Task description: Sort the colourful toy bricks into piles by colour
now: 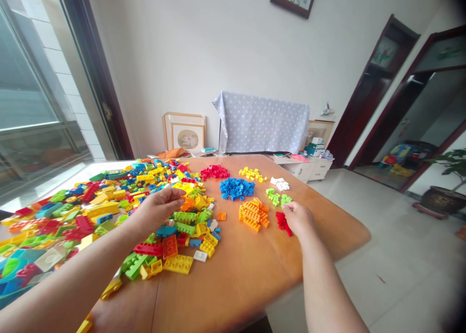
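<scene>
My left hand hovers over the right side of a large mixed heap of toy building bricks. Its thumb and fingers are bent close together, and whatever is between them cannot be made out. An orange brick lies just beyond the fingertips. At the right, my right hand is closed with its fingertips down beside a small group of light green bricks. Any piece in its grip is hidden. Dark red bricks lie directly left of this hand, and a cluster of orange bricks is farther left.
Separate piles of blue bricks, red bricks, yellow bricks and white bricks sit on the brown table. Past its far edge are a cloth-covered object and a white cabinet.
</scene>
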`<state>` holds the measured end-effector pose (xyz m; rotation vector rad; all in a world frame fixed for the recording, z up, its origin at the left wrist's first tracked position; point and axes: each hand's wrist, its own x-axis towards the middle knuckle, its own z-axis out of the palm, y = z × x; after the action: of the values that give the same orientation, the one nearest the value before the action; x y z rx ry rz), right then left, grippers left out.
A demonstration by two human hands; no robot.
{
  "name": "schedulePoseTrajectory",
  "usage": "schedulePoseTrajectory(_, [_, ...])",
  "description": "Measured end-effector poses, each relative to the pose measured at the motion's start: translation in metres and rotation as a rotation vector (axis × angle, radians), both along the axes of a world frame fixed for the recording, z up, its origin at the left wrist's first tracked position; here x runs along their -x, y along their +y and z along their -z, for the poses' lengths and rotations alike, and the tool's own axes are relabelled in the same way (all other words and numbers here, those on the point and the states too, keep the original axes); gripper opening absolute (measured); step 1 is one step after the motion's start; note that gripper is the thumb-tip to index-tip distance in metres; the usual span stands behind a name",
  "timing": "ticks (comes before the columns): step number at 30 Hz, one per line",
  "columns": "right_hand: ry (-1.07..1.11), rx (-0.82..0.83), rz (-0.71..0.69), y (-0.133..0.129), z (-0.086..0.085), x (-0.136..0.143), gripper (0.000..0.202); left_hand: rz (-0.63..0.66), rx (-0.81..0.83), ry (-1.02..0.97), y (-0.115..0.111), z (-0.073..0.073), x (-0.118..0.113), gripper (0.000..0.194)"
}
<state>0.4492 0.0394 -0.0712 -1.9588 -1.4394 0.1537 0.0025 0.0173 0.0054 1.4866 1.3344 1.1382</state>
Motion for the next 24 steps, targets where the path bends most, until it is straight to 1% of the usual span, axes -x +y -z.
schedulePoseTrajectory(5, [0.048,-0.049,0.037,0.0,-0.004,0.003,0.034,-0.039,0.017,-0.014,0.0,-0.001,0.003,0.06])
schedulePoseTrajectory(8, [0.148,-0.14,0.047,-0.001,-0.007,0.015,0.036,-0.014,0.034,-0.068,-0.001,-0.001,0.005,0.058])
schedulePoseTrajectory(10, [0.241,-0.213,0.013,-0.002,-0.012,0.028,0.04,0.021,0.042,-0.089,-0.001,0.0,0.007,0.054])
schedulePoseTrajectory(12, [0.322,-0.272,-0.06,-0.004,-0.021,0.046,0.044,0.042,0.036,-0.095,-0.001,0.002,0.007,0.049])
schedulePoseTrajectory(15, [0.4,-0.322,-0.187,-0.009,-0.038,0.078,0.045,0.048,0.003,-0.107,0.0,0.004,0.009,0.041])
schedulePoseTrajectory(19, [0.487,-0.281,-0.407,-0.019,-0.057,0.127,0.045,0.027,-0.044,-0.067,-0.002,0.004,0.009,0.036])
schedulePoseTrajectory(21, [0.527,-0.235,-0.519,-0.022,-0.061,0.15,0.044,0.02,-0.047,-0.038,-0.003,0.003,0.01,0.034])
schedulePoseTrajectory(24, [0.55,-0.171,-0.671,-0.025,-0.06,0.182,0.039,0.009,-0.044,-0.02,-0.003,0.003,0.015,0.033])
